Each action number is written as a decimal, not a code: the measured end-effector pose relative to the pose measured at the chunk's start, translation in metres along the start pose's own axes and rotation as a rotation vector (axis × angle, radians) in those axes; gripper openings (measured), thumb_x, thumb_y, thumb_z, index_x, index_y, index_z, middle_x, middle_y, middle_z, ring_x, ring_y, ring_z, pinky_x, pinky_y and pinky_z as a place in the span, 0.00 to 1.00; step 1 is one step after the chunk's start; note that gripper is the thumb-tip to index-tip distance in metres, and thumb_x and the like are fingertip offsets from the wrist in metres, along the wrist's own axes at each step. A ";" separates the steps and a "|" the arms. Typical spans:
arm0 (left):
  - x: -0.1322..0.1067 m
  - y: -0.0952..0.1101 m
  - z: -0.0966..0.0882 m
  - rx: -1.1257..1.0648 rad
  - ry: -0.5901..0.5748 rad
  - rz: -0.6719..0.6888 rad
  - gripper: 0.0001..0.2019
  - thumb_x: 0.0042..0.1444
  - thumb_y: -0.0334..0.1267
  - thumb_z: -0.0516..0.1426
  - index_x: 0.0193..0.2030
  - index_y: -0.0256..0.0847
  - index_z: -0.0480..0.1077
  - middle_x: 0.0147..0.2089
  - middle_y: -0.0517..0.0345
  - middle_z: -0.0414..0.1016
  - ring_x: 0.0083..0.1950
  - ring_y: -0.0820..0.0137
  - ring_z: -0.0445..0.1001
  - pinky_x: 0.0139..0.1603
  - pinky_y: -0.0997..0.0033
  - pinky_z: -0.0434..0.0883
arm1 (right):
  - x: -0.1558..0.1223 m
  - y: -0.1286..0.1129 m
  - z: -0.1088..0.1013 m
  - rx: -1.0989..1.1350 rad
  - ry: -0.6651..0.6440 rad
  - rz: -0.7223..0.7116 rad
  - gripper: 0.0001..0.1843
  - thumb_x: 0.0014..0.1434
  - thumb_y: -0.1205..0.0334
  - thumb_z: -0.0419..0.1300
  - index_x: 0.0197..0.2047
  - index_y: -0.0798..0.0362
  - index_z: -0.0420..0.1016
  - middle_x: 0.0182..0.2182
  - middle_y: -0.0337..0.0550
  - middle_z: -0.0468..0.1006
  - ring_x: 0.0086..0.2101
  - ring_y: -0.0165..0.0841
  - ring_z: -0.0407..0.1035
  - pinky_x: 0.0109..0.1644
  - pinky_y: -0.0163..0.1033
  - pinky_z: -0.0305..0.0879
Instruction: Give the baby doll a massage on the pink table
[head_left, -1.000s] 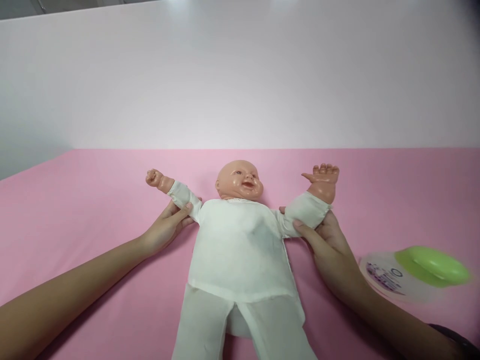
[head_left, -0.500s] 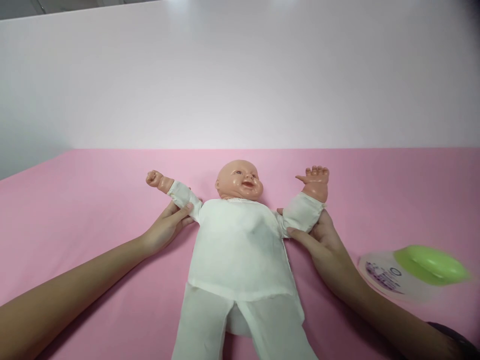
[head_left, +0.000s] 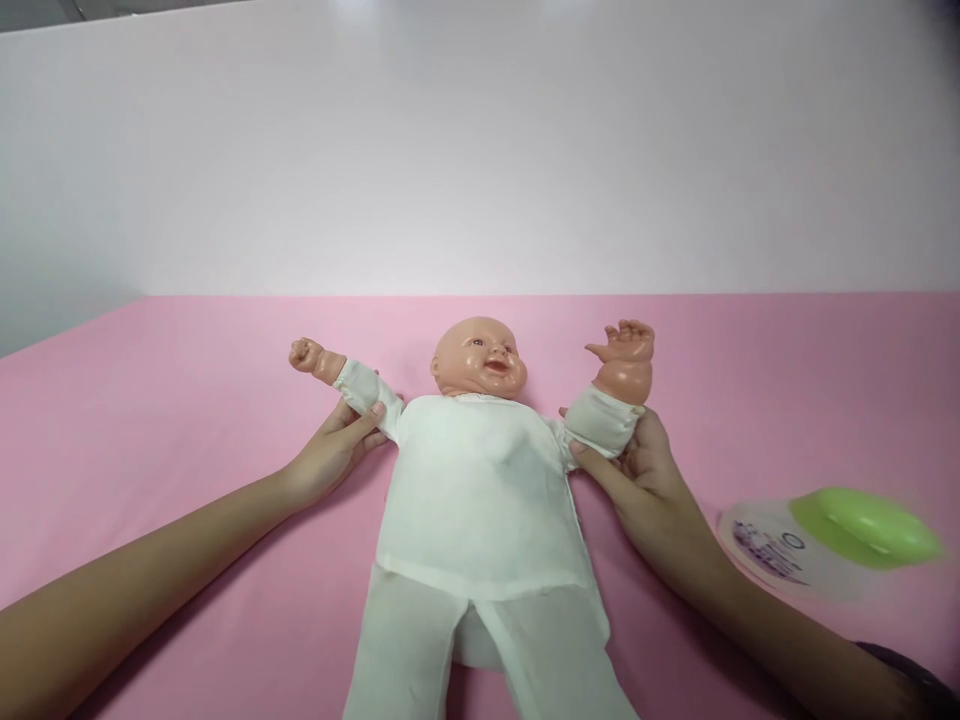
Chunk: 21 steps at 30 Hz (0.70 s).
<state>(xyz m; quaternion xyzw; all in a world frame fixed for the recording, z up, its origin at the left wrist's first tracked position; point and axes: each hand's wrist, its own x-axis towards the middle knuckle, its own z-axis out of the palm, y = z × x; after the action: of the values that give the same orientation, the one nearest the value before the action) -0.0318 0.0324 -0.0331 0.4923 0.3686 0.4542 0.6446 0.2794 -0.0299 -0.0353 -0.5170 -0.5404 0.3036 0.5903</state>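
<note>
A baby doll [head_left: 480, 490] with a white cloth body lies on its back, its bald plastic head pointing away from me. Both of its arms are spread out and raised. My left hand [head_left: 341, 447] grips the doll's arm [head_left: 367, 388] on the left, thumb on top and fingers beneath. On the other side, my right hand [head_left: 637, 470] is closed around the doll's arm [head_left: 600, 420] near the elbow, with some fingers hidden behind the cloth. The doll's open plastic hand [head_left: 630, 345] sticks up above my right hand.
A clear bottle [head_left: 772, 545] with a green cap [head_left: 870, 525] and a purple-printed label stands right of my right forearm. Pink cloth [head_left: 187, 420] covers the surface. A white wall [head_left: 480, 150] rises behind it.
The doll's arm in my right hand has turned and tipped slightly up and inward, so its plastic hand shows at another angle. My left hand stays in place.
</note>
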 end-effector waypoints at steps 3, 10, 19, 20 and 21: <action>0.000 0.000 0.000 0.004 -0.001 -0.002 0.16 0.66 0.46 0.59 0.58 0.47 0.69 0.65 0.54 0.71 0.69 0.59 0.67 0.72 0.52 0.63 | -0.001 -0.001 0.001 0.044 -0.024 0.056 0.17 0.58 0.51 0.68 0.49 0.37 0.70 0.45 0.38 0.79 0.50 0.43 0.76 0.54 0.50 0.77; 0.001 -0.001 -0.002 0.006 -0.021 0.003 0.16 0.66 0.46 0.58 0.58 0.48 0.68 0.65 0.54 0.72 0.69 0.59 0.67 0.71 0.52 0.64 | 0.001 0.007 -0.001 0.047 -0.027 0.022 0.19 0.56 0.50 0.70 0.48 0.35 0.71 0.45 0.39 0.80 0.50 0.47 0.78 0.53 0.54 0.79; 0.002 -0.001 -0.002 0.019 -0.024 0.001 0.16 0.66 0.46 0.58 0.58 0.49 0.68 0.64 0.56 0.72 0.69 0.60 0.67 0.71 0.54 0.64 | -0.001 0.009 -0.002 -0.003 -0.058 -0.026 0.18 0.59 0.50 0.68 0.51 0.36 0.68 0.47 0.39 0.81 0.52 0.47 0.77 0.54 0.54 0.79; 0.002 -0.002 -0.002 0.021 -0.023 0.000 0.16 0.66 0.46 0.58 0.58 0.48 0.68 0.64 0.55 0.72 0.69 0.60 0.67 0.71 0.54 0.64 | -0.001 0.011 -0.002 -0.022 -0.060 -0.043 0.19 0.60 0.51 0.68 0.51 0.36 0.68 0.47 0.39 0.81 0.51 0.47 0.77 0.53 0.53 0.79; 0.002 -0.002 -0.002 0.022 -0.022 -0.002 0.16 0.66 0.46 0.59 0.58 0.48 0.68 0.64 0.55 0.73 0.68 0.61 0.68 0.71 0.54 0.64 | 0.000 0.013 -0.003 -0.041 -0.064 -0.066 0.19 0.60 0.52 0.67 0.52 0.35 0.68 0.47 0.40 0.81 0.51 0.47 0.78 0.52 0.53 0.80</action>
<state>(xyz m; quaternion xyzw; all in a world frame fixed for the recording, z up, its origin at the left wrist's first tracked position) -0.0330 0.0350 -0.0353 0.5040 0.3669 0.4442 0.6435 0.2849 -0.0273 -0.0475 -0.5009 -0.5819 0.2895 0.5715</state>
